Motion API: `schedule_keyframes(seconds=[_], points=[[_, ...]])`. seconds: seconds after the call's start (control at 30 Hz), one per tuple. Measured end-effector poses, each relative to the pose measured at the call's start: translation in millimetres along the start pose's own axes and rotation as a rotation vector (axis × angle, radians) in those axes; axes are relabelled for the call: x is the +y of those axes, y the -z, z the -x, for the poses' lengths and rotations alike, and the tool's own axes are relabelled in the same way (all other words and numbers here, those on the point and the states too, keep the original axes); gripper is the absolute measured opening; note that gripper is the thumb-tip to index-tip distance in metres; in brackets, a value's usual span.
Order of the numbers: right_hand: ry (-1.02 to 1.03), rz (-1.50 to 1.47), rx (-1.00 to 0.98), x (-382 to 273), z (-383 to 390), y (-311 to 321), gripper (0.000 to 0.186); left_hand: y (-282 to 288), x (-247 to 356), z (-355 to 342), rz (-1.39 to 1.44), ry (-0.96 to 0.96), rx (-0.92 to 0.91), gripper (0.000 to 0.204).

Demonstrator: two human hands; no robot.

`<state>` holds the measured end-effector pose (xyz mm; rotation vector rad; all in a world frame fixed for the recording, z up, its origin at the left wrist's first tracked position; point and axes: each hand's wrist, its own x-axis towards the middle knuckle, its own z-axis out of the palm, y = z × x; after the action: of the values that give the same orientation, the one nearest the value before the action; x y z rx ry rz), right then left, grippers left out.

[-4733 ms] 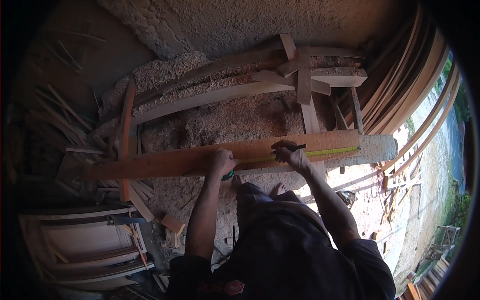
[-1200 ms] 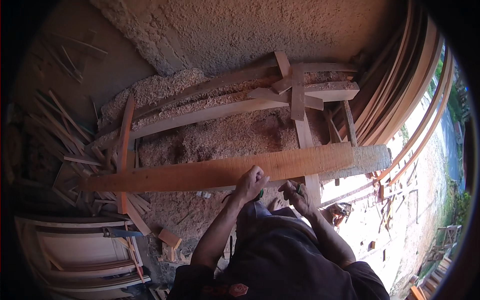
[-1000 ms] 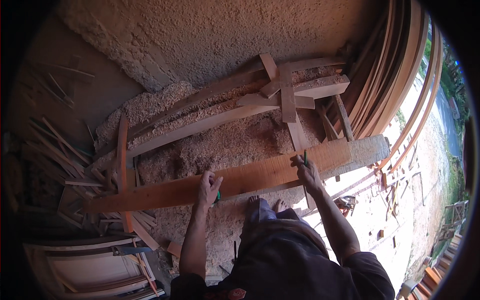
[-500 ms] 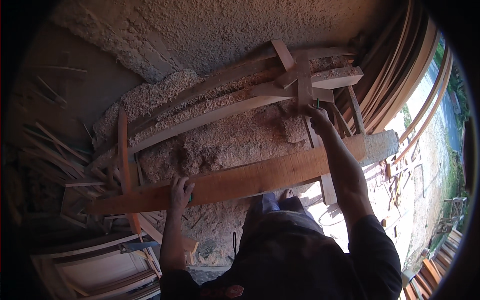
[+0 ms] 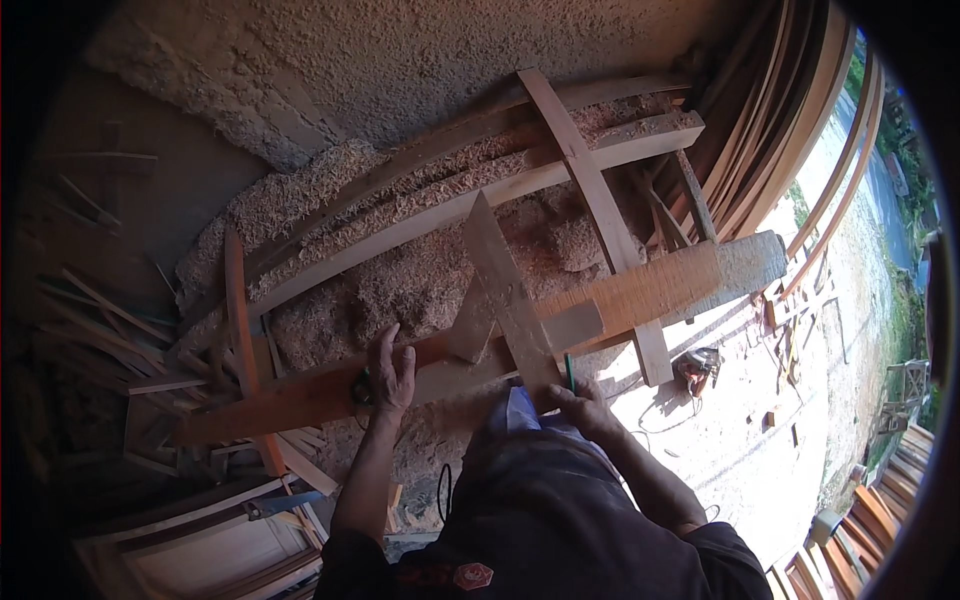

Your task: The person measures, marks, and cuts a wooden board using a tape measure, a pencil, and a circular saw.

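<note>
Gripping wooden jig point(image 5: 507, 290) and green pencil point(image 5: 570, 370) in right hand point(image 5: 588, 408), above orange-brown plank point(image 5: 625, 294), cannot tell grip of left hand point(image 5: 391, 378) beside tape measure point(image 5: 362, 388)

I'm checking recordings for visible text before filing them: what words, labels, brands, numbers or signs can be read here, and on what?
None can be read.
Shirt: a red emblem with faint red marks on its left, all too blurred to read.
Tape at the left hand: too small and dark to make out any markings.
Board: no lettering can be made out.
</note>
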<state>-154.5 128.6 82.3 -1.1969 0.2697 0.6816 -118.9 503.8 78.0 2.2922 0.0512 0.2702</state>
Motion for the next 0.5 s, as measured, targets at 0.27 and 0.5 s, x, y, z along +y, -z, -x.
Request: schedule_keyframes(seconds=[0.27, 0.5], points=[[-0.077, -0.068, -0.176, 103, 38, -20, 0.024, -23, 35, 16, -0.420, -0.190, -0.399, 0.118], [-0.015, -0.105, -0.019, 114, 36, -38, 0.026, -51, 39, 9, -0.625, -0.076, -0.599, 0.134]])
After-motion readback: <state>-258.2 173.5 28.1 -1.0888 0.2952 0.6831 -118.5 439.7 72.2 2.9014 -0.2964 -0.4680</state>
